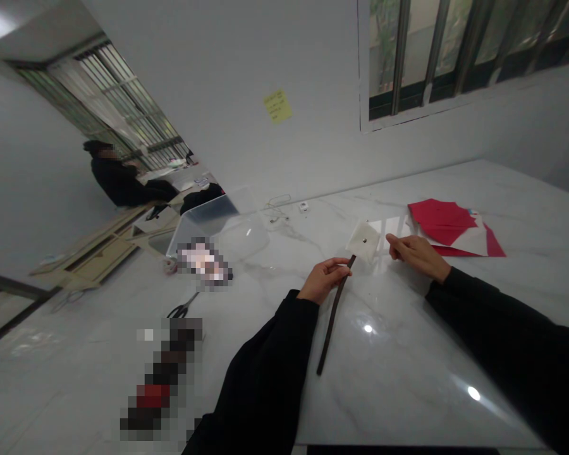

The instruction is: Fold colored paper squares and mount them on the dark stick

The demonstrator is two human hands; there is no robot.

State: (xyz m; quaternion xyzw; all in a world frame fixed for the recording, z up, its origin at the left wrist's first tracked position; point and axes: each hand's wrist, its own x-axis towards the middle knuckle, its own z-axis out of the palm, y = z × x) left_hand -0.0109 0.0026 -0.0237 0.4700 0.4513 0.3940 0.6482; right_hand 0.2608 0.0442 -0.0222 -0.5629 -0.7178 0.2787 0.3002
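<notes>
My left hand point(325, 280) pinches the upper end of a narrow dark brown strip point(332, 319). From the fingers the strip slants down toward the table's front edge, slightly bent. Just beyond its top end lies a whitish square piece point(360, 245) with a small dark round thing point(365, 241) on it. My right hand point(415, 254) hovers to the right of that square, apart from it, with thumb and fingers pressed together. Whatever those fingertips may hold is too small to make out.
Red and white paper sheets point(448, 224) lie behind my right hand on the marbled white table point(389, 392). Scissors point(183, 308) and blurred-out items are on the left, near a clear plastic bin point(203, 218). Another person point(116, 174) sits farther back.
</notes>
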